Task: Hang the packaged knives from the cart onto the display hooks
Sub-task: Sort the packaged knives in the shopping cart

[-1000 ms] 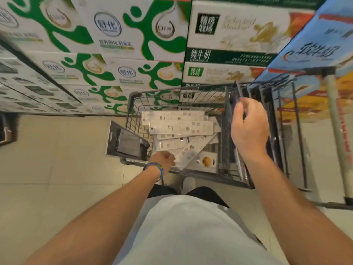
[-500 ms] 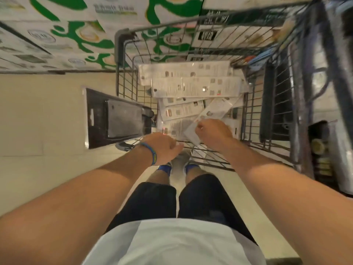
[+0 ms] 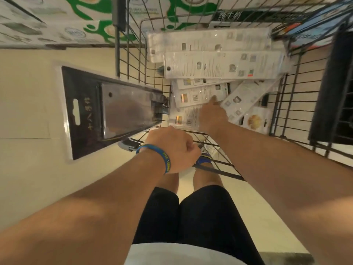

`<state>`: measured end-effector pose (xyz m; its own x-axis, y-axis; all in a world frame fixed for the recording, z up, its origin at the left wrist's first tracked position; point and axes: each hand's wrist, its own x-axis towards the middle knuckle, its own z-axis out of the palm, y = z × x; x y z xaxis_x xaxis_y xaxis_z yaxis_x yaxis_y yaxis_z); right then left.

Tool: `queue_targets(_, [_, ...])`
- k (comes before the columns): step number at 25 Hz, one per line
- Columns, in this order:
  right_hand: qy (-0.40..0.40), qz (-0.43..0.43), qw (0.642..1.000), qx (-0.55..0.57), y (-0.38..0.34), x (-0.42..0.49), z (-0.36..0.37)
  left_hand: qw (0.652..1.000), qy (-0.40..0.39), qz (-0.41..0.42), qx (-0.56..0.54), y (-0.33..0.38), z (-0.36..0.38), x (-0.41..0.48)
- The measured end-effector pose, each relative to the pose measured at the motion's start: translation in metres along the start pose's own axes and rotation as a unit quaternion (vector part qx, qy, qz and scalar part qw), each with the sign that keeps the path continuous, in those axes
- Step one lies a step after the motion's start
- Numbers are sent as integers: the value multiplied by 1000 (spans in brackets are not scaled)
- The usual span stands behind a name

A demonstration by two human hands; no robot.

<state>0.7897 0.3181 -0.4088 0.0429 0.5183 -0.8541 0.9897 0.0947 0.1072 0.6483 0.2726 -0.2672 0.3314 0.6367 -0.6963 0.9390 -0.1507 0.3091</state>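
Several white packaged knives [image 3: 221, 64] lie stacked in the wire cart [image 3: 284, 104], most of them printed side up. A black packaged knife [image 3: 114, 109] with a hang slot sticks out leftward past the cart's near left corner. My left hand [image 3: 172, 150], wearing a blue wristband, is curled at the near rim and grips that package's end. My right hand [image 3: 212, 117] reaches into the basket, with one outstretched finger touching a white package [image 3: 198, 95] in the middle of the pile. No display hooks are in view.
Stacked green-and-white cartons [image 3: 80, 18] stand behind the cart on the left, and a dark-green carton [image 3: 248, 15] sits behind it on the right. A dark panel [image 3: 332, 88] rises along the cart's right side. Beige floor tiles [image 3: 28, 111] spread to the left and below me.
My right hand came down from the cart's right wall into the basket and now touches a white package. My view tilted down and closer. The left hand stayed at the near rim.
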Motion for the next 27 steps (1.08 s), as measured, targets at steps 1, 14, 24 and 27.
queue_targets(1, [-13,31,999,-19,-4,-1,2,1000,-2,-1,-2,0,0,0])
queue_targets(14, [150,-108,970,-156,8,24,-6,1000,4,4,-18,-1,6,0])
queue_targets(24, [120,-135,931,-317,-12,22,-25,1000,-7,1,-19,-1,4,-2])
queue_targets(27, [135,-102,928,-332,-12,24,-25,1000,-2,-4,-24,-1,5,-3])
